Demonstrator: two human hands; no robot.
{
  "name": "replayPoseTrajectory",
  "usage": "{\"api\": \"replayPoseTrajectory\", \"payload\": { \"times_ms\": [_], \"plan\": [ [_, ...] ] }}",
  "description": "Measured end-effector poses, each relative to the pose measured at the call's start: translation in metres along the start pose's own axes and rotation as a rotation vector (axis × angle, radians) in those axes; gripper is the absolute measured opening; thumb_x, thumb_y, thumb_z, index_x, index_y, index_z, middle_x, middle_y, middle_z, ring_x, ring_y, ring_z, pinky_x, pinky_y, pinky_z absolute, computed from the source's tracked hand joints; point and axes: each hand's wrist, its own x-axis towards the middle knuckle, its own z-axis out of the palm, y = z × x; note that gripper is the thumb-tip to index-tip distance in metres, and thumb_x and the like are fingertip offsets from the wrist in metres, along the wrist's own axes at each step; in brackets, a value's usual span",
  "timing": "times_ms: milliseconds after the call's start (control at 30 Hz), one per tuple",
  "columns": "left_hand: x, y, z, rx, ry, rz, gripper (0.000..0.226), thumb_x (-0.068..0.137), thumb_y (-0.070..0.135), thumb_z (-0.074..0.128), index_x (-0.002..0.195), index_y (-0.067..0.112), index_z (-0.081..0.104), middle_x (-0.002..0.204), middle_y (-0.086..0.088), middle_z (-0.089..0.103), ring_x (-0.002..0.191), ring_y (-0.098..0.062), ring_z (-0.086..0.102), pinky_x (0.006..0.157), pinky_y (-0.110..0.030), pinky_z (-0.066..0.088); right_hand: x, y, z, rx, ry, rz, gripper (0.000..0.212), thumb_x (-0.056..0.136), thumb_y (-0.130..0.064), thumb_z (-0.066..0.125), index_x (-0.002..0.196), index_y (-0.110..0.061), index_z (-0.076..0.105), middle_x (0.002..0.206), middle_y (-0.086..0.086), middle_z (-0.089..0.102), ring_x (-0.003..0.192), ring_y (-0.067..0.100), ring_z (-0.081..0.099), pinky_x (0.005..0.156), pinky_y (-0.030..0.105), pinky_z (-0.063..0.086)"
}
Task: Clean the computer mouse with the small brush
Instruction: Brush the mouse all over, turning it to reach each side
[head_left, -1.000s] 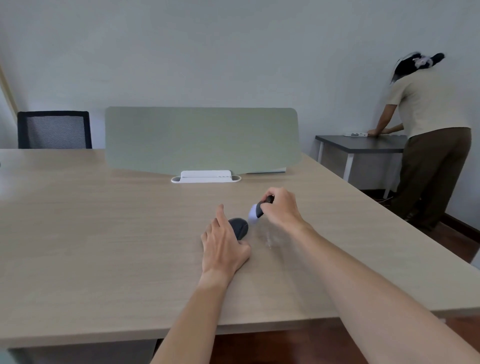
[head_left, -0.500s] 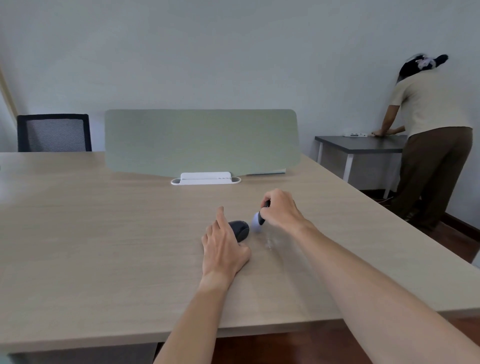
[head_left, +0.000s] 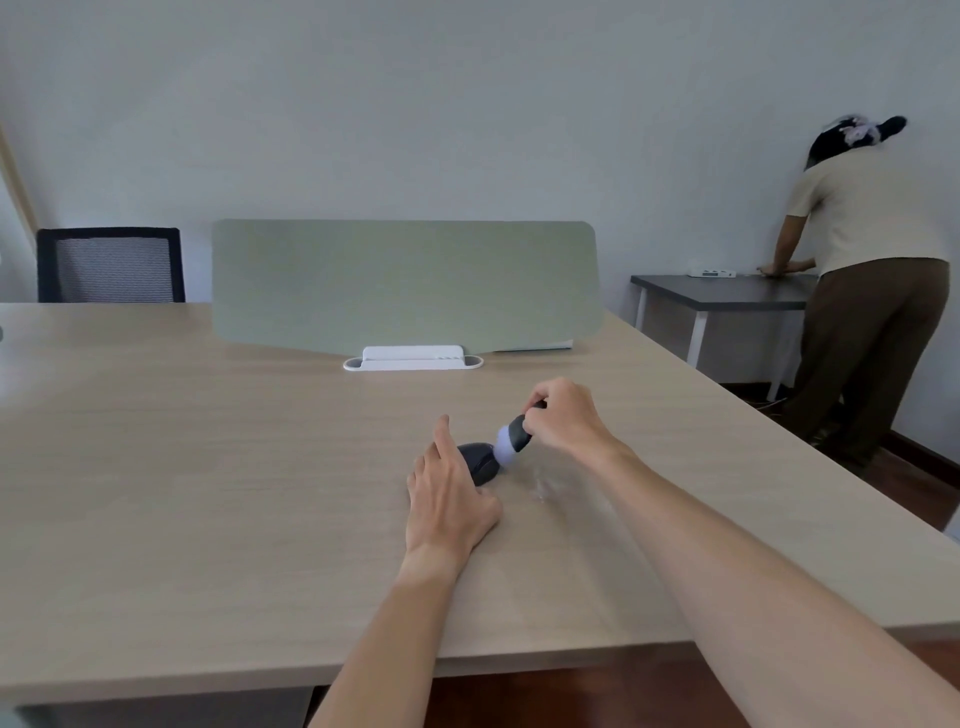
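Note:
A dark computer mouse (head_left: 480, 461) lies on the light wooden desk (head_left: 208, 493). My left hand (head_left: 449, 491) rests on its left side and near end, holding it steady, fingers pointing away from me. My right hand (head_left: 563, 415) grips the dark handle of a small brush (head_left: 511, 439) with pale bristles. The bristles touch the mouse's far right edge. The near part of the mouse is hidden under my left hand.
A green divider panel (head_left: 405, 283) in a white base (head_left: 413, 359) stands across the desk behind the mouse. A black mesh chair (head_left: 109, 265) is at the far left. A person (head_left: 872, 270) leans over a dark side table (head_left: 727, 293) at the right.
The brush head has come down and left from above the desk onto the mouse's right edge. My left hand stays on the mouse.

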Motion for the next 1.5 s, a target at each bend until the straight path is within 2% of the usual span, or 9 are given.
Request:
{"api": "replayPoseTrajectory", "payload": {
  "times_ms": [200, 400, 600, 767, 967, 1100, 1200, 1333, 1500],
  "plan": [
    [0.001, 0.000, 0.000, -0.041, 0.012, -0.019, 0.090, 0.069, 0.010, 0.055, 0.151, 0.011, 0.017, 0.125, -0.008, 0.056, 0.121, -0.030, 0.050, 0.105, -0.038, 0.036, -0.011, -0.003, 0.001, 0.221, -0.148, -0.061, 0.022, 0.069, 0.002, 0.063, 0.066, -0.019, 0.069, 0.057, -0.003, 0.057, 0.053, 0.012, 0.049, 0.055, 0.021, 0.042],
    [0.001, 0.000, 0.000, 0.010, 0.028, 0.002, 0.090, 0.067, 0.009, 0.053, 0.150, 0.009, 0.018, 0.122, -0.011, 0.055, 0.116, -0.033, 0.052, 0.102, -0.038, 0.037, -0.007, 0.010, 0.000, -0.065, -0.008, -0.194, 0.028, 0.071, 0.003, 0.062, 0.078, -0.022, 0.074, 0.079, -0.001, 0.069, 0.077, 0.017, 0.061, 0.068, 0.023, 0.051],
    [0.000, 0.001, 0.000, 0.005, 0.030, -0.006, 0.089, 0.069, 0.010, 0.054, 0.150, 0.010, 0.018, 0.122, -0.010, 0.055, 0.118, -0.031, 0.051, 0.104, -0.038, 0.037, -0.009, 0.010, -0.007, 0.178, -0.004, -0.104, 0.030, 0.062, 0.003, 0.068, 0.059, -0.026, 0.068, 0.052, -0.011, 0.058, 0.050, 0.006, 0.050, 0.049, 0.011, 0.039],
    [-0.001, 0.002, -0.003, -0.010, 0.027, -0.007, 0.089, 0.069, 0.009, 0.054, 0.150, 0.010, 0.018, 0.122, -0.010, 0.055, 0.118, -0.031, 0.051, 0.104, -0.037, 0.037, -0.010, 0.012, 0.006, 0.081, -0.033, -0.156, 0.023, 0.067, 0.002, 0.067, 0.071, -0.019, 0.073, 0.064, -0.007, 0.063, 0.062, 0.007, 0.055, 0.054, 0.003, 0.038],
    [-0.002, 0.003, -0.003, -0.002, 0.009, -0.007, 0.090, 0.069, 0.010, 0.056, 0.151, 0.010, 0.017, 0.122, -0.010, 0.055, 0.118, -0.031, 0.051, 0.104, -0.036, 0.037, -0.004, 0.003, 0.000, 0.152, 0.067, -0.150, 0.021, 0.068, 0.003, 0.064, 0.070, -0.017, 0.071, 0.062, -0.007, 0.063, 0.061, 0.008, 0.055, 0.055, 0.011, 0.040],
    [-0.001, 0.004, -0.003, -0.043, 0.012, 0.000, 0.091, 0.072, 0.010, 0.061, 0.151, 0.009, 0.016, 0.123, -0.010, 0.055, 0.119, -0.029, 0.051, 0.103, -0.033, 0.037, -0.008, -0.005, 0.000, 0.310, -0.166, -0.050, 0.023, 0.067, 0.002, 0.066, 0.061, -0.020, 0.069, 0.051, -0.004, 0.058, 0.044, 0.010, 0.048, 0.052, 0.022, 0.041],
    [-0.001, 0.003, -0.003, -0.073, 0.000, 0.014, 0.090, 0.073, 0.010, 0.061, 0.151, 0.008, 0.015, 0.121, -0.009, 0.057, 0.118, -0.028, 0.051, 0.101, -0.029, 0.037, -0.008, -0.001, 0.008, 0.113, -0.131, -0.121, 0.020, 0.072, 0.001, 0.063, 0.075, -0.017, 0.072, 0.068, -0.003, 0.064, 0.061, 0.009, 0.055, 0.053, 0.009, 0.041],
    [0.001, 0.001, -0.002, -0.062, -0.024, 0.016, 0.087, 0.079, 0.021, 0.069, 0.150, 0.010, 0.018, 0.120, -0.013, 0.057, 0.116, -0.030, 0.053, 0.099, -0.035, 0.043, -0.003, 0.005, 0.003, -0.043, 0.021, -0.174, 0.026, 0.075, 0.002, 0.055, 0.089, -0.012, 0.071, 0.091, 0.006, 0.068, 0.086, 0.021, 0.059, 0.072, 0.025, 0.048],
    [0.005, 0.000, 0.002, 0.090, -0.062, 0.005, 0.060, 0.085, 0.039, 0.067, 0.136, 0.018, 0.042, 0.120, -0.007, 0.054, 0.117, -0.028, 0.050, 0.097, -0.034, 0.040, -0.007, -0.004, -0.001, 0.163, -0.064, -0.150, 0.011, 0.072, -0.006, 0.065, 0.073, -0.017, 0.068, 0.065, -0.003, 0.062, 0.062, 0.012, 0.053, 0.053, 0.017, 0.039]
  ]
}}
